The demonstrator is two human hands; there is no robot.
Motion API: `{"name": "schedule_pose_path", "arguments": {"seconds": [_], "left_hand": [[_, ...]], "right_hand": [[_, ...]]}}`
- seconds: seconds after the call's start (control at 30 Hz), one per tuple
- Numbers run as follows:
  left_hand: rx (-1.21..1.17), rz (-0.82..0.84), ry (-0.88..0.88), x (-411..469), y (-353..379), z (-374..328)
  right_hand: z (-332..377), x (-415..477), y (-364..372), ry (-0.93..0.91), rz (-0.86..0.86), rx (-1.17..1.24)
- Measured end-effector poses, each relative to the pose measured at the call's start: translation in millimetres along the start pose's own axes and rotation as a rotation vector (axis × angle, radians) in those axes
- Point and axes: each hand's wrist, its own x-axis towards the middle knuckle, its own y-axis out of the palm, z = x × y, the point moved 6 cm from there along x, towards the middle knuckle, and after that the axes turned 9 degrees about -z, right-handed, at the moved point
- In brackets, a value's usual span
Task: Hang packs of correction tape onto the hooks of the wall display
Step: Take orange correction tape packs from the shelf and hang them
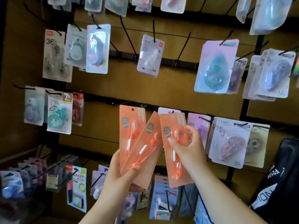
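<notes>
My left hand (pixel 120 171) grips two orange correction tape packs (pixel 137 139) by their lower ends, fanned apart, low in the middle of the view. My right hand (pixel 188 148) holds a third orange pack (pixel 171 126) upright just to the right, thumb on its clear blister. Each pack has a hang hole at its top. The packs are in front of the brown wall display (pixel 174 88), just below a black rail with bare hooks (pixel 118 103). No orange pack is on a hook.
Black hooks stick out toward me all over the display; several empty ones (pixel 129 38) are in the upper middle. Other packs hang left (pixel 59 113), upper right (pixel 215 67) and right (pixel 229 141). A black bag (pixel 279 175) hangs at the lower right.
</notes>
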Motion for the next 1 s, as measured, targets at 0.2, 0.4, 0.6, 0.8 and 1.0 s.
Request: {"name": "schedule_pose_path", "arguments": {"seconds": [0.2,0.4,0.6,0.8,1.0], "left_hand": [[0.016,0.042,-0.006,6,-13,-2],[-0.009,0.013,0.007,6,-24,-7],[-0.005,-0.054,0.070,5,-41,-13],[0.018,-0.113,0.077,10,-64,-22],[-0.002,-0.137,0.099,11,-83,-31]], "right_hand": [[11,17,5,-0.066,-0.071,-0.065],[11,16,10,-0.049,-0.058,-0.056],[23,10,25,-0.101,-0.031,-0.060],[31,9,54,-0.114,0.028,-0.135],[26,14,78,-0.088,0.065,-0.236]]}}
